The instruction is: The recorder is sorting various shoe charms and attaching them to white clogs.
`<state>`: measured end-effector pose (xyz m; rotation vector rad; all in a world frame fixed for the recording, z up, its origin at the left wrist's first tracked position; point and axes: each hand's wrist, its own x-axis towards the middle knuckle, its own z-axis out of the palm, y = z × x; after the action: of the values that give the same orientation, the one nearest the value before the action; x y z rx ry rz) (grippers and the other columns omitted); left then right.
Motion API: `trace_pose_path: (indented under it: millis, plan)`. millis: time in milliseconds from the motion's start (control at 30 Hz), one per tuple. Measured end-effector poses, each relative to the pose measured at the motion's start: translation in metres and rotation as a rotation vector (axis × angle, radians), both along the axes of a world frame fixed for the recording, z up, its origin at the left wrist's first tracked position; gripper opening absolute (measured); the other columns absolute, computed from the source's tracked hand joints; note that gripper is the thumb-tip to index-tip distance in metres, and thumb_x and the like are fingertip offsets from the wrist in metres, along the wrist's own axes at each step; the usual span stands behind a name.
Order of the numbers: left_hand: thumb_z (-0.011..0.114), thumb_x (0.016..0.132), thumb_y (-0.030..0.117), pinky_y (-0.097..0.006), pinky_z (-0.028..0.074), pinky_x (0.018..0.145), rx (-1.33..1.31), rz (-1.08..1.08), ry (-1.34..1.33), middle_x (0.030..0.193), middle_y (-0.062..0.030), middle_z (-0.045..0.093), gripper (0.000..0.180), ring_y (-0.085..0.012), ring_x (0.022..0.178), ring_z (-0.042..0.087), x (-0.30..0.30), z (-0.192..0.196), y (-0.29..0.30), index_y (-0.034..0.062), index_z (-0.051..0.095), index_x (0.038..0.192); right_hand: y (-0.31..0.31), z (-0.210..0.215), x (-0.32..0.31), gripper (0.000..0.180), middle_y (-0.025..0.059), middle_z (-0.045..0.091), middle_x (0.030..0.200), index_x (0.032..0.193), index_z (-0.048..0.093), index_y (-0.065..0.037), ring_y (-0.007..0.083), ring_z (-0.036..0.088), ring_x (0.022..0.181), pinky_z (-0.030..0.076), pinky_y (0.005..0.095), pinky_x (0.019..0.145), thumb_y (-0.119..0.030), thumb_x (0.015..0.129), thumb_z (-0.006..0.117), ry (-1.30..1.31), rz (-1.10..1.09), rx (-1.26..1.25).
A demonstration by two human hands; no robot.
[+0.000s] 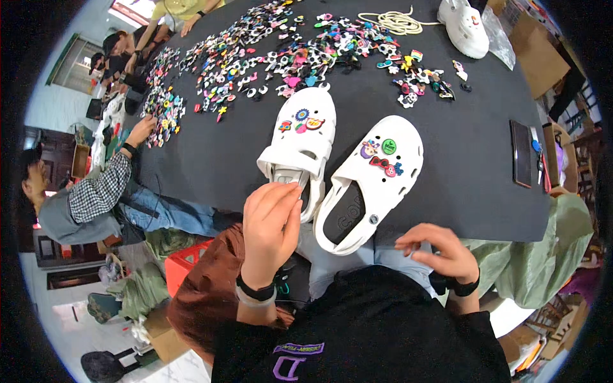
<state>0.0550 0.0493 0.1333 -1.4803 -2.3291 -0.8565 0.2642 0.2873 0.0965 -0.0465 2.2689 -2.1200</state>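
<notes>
1. Clog L point(299, 153) & clog R point(369, 179): side by side, table's point(466, 210) near edge; prob. light, squishy foam, bit slippery.
2. L hand point(271, 217): fingers pinched by clog L's opening; can't tell if holding.
3. R hand point(444, 252): loosely spread, nothing held.
4. Best hold: sidewalls, off charms point(389, 147).

Our left forearm point(257, 313) reaches toward the left clog point(299, 145), the left hand point(273, 216) at its heel with fingers bunched near the thumb. Our right hand point(442, 251) hangs well to the clog's right, fingers loosely curled.
</notes>
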Motion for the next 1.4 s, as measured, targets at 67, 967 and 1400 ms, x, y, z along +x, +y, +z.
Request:
trace_pose_path:
  millis: [67, 967, 1400]
  plan:
    - [0.067, 0.077, 0.001, -0.04, 0.046, 0.084, -0.042, 0.056, -0.077, 0.099, -0.0135, 0.065, 0.02, -0.0315, 0.095, 0.06, -0.002, -0.013, 0.006, -0.0027, 0.066, 0.097, 0.006, -0.011, 0.002, 0.019, 0.0079, 0.065, 0.095, 0.106, 0.064, -0.002, 0.0151, 0.062, 0.086, 0.049, 0.0293, 0.075, -0.005, 0.088, 0.06, -0.009, -0.236, -0.086]
    - [0.081, 0.066, 0.024, -0.041, 0.049, 0.075, -0.313, 0.154, -0.333, 0.093, -0.0182, 0.064, 0.042, -0.0357, 0.087, 0.063, -0.025, -0.02, 0.054, -0.0008, 0.064, 0.095, 0.032, -0.057, -0.025, 0.012, 0.0101, 0.066, 0.084, 0.094, 0.066, -0.003, 0.0241, 0.062, 0.073, 0.048, 0.0334, 0.068, -0.003, 0.083, 0.062, 0.164, -0.626, 0.34]
    - [0.081, 0.063, 0.015, -0.039, 0.048, 0.081, -0.224, -0.116, -0.108, 0.098, -0.0119, 0.064, 0.032, -0.0304, 0.091, 0.061, -0.04, -0.02, 0.049, 0.0019, 0.067, 0.09, 0.03, -0.059, -0.021, 0.01, 0.0116, 0.066, 0.085, 0.093, 0.065, -0.003, 0.0279, 0.064, 0.077, 0.05, 0.0362, 0.07, -0.006, 0.083, 0.062, 0.251, -0.63, 0.415]
